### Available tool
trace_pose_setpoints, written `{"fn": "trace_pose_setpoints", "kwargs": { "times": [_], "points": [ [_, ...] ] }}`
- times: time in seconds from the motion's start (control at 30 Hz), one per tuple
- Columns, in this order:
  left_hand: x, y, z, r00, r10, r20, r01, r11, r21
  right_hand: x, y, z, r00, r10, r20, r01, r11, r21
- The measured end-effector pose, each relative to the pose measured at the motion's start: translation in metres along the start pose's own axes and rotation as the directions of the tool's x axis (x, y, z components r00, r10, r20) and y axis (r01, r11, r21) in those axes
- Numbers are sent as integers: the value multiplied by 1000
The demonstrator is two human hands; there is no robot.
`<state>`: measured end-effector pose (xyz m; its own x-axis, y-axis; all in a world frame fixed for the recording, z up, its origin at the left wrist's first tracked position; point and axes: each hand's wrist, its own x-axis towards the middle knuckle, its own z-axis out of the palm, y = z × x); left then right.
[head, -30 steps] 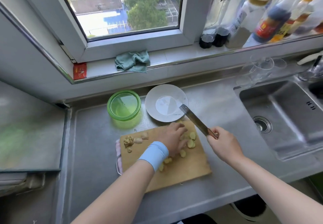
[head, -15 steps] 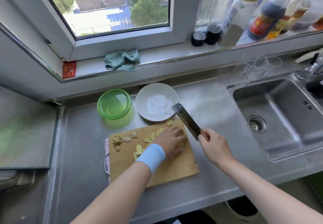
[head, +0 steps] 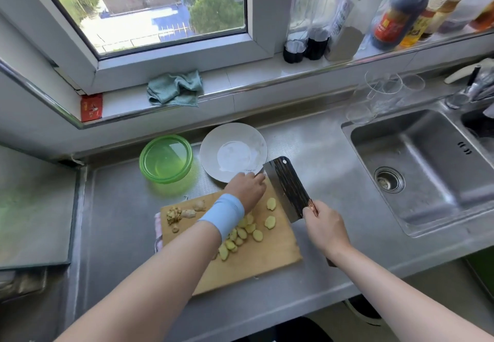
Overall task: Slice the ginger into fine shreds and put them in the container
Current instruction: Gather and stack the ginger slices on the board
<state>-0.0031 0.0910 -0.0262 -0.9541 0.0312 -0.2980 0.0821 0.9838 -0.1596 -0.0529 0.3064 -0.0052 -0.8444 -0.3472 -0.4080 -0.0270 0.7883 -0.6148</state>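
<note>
My left hand (head: 247, 189) has left the slices it was covering half a second ago. It now reaches to the far edge of the board (head: 267, 261), with its fingertips against the near corner of the cleaver (head: 286, 186). The blade has rolled over, so I see its dark flat face. My right hand (head: 324, 228) is wrapped firmly round the cleaver's handle. I cannot tell whether the left fingers pinch anything, as they point away from the camera.

As I judge it, the ginger slices (head: 242, 233) are still coins, spread loosely mid-board, with knobbly offcuts (head: 184, 212) at the board's left end. No shreds are cut. I see no ginger in the green container (head: 165, 158), which stands on the table (head: 307, 141) beyond the board, beside a white plate (head: 213, 138). Stacking, shredding and moving the shreds all remain. The blue wristband (head: 223, 213) hides some slices, and anything stuck to the blade is too small to make out.
</note>
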Motion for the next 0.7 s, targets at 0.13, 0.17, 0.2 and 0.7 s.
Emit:
{"fn": "trace_pose_setpoints", "kwargs": {
  "times": [0.13, 0.17, 0.2, 0.7],
  "points": [
    [0, -4, 8, 996, 19, 88, -30, 992, 123, 7, 6, 5, 998, 59, 6, -59, 998, 35],
    [-1, -6, 14, 996, 8, 86, -16, 995, 94, 9, 7, 6, 997, 72, 10, -72, 996, 52],
    [-3, -8, 18, 998, -1, 61, -4, 997, 77, 10, 9, 7, 997, 81, 13, -82, 994, 69],
    [-22, 37, 53, 953, 20, -302, -177, 847, -502, 8, 23, 20, 988, 153, 18, -154, 974, 166]
  ]
}}
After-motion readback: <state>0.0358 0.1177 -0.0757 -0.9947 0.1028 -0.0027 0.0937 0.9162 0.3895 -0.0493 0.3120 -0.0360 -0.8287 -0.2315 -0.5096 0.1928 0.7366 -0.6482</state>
